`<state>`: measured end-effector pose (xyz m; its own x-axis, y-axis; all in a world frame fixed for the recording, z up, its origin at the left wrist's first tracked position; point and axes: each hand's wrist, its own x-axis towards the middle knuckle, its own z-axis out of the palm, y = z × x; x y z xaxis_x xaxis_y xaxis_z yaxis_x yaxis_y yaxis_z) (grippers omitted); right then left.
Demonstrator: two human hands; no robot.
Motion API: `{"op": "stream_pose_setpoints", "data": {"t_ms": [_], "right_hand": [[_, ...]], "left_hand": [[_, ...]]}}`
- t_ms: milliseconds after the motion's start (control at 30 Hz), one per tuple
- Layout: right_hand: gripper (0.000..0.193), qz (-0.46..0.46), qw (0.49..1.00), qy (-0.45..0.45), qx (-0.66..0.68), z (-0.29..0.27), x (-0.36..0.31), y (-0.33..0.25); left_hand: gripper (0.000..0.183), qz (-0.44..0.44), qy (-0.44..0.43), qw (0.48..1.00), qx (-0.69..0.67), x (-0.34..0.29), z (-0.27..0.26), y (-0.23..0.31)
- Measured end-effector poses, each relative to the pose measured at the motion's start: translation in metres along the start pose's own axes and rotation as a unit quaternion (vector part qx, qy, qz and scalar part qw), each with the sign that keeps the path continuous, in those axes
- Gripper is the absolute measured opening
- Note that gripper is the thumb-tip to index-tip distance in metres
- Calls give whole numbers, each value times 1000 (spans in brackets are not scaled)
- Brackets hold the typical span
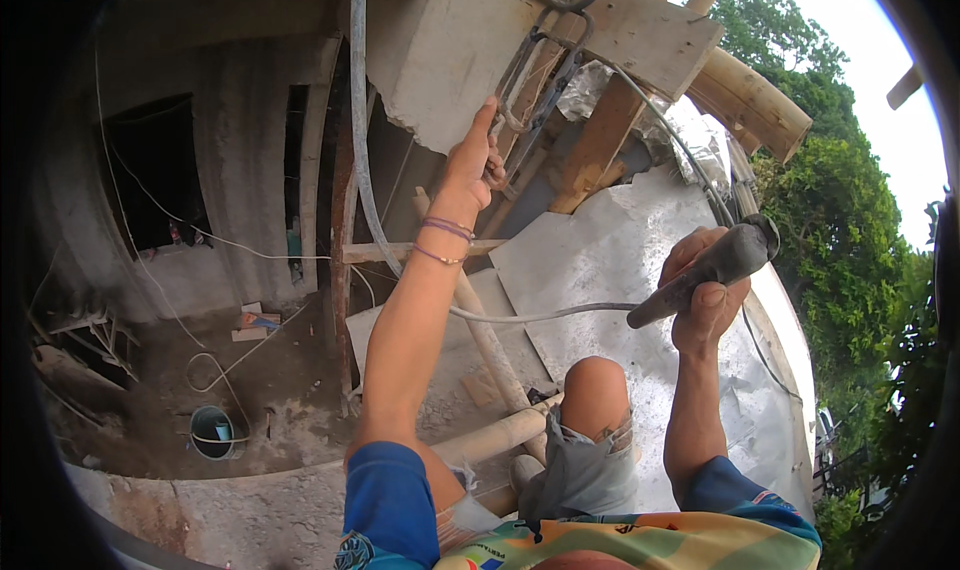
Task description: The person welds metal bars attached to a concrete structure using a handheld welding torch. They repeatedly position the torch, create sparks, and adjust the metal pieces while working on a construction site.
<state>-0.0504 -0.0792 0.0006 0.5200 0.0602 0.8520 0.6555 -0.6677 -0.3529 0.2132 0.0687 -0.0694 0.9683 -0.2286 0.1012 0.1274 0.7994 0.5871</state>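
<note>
My left hand (474, 170) reaches up, its fingers curled at the lower end of bent steel reinforcing bars (550, 80). One finger stretches up along the metal; the grip itself is partly hidden. The bars hang beside a rough concrete block (450, 50). At the right, my right hand (704, 300) is closed around a dark corded hand tool (715, 265) with a tapered body and a rounded, thicker end. A grey cable (560, 313) runs to the tool's narrow end, looping down from above; the tool's exact kind is unclear.
Metal sheeting (590, 260) lies below my right arm, near my bent knee (594, 395). Bamboo poles (490, 435) cross under me. A cut bamboo end (765, 105) juts out at upper right, beside a wooden board (650, 40). Far below left stands a bucket (212, 432).
</note>
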Motion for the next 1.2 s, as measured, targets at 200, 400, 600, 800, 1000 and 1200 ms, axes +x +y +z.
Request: {"op": "stream_pose_setpoints", "data": {"t_ms": [200,400,600,800,1000,1200], "right_hand": [[66,-11,997,-25,-79,19,53,-41],[55,-10,993,-10,-114,49,75,-30],[59,6,989,9,-144,64,83,-20],[62,1,984,11,-179,69,89,-25],[64,1,980,2,-198,71,90,-26],[65,-5,978,-2,-209,71,94,-22]], "left_hand": [[47,-43,8,999,-16,-1,-3,2],[56,-14,-2,1000,13,-2,-1,2],[57,-19,8,1000,22,-5,0,4],[60,-13,-1,999,40,-6,1,5],[61,-12,-8,999,45,-7,1,5],[59,-13,-7,999,29,-7,2,6]]}}
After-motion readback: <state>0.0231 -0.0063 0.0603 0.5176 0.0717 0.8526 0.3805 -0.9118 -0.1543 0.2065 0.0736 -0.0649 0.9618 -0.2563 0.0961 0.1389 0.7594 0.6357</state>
